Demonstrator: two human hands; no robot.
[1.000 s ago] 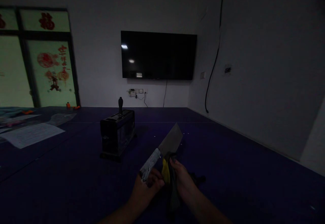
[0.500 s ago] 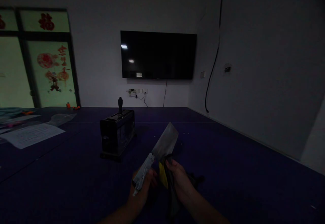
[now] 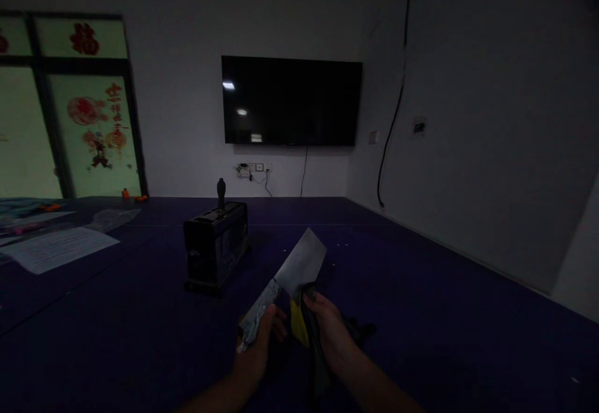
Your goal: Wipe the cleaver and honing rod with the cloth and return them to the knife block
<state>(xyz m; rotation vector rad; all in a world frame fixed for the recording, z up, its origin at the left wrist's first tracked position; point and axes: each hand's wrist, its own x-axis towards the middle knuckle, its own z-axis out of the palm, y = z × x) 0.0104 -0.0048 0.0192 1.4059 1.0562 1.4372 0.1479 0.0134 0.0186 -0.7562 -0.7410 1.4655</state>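
Note:
My left hand is closed around the wrapped, pale handle of a cleaver. The broad grey blade points up and away to the right, above the table. My right hand pinches a dark cloth with a yellow patch, close against the lower edge of the blade. Whether the cloth presses on the metal there I cannot tell. Part of the cloth hangs down below the right hand. Beyond the left hand stands a black knife block with one black handle sticking up from its top.
White papers and a clear plastic bag lie at the left on the dark blue table. Small orange items are near its far edge. A dark cable hangs along the right wall, and a television is mounted behind.
The cleaver has shifted slightly left and its blade looks brighter, at a somewhat different tilt. My left hand moved a little with the handle; my right hand stays nearly in place.

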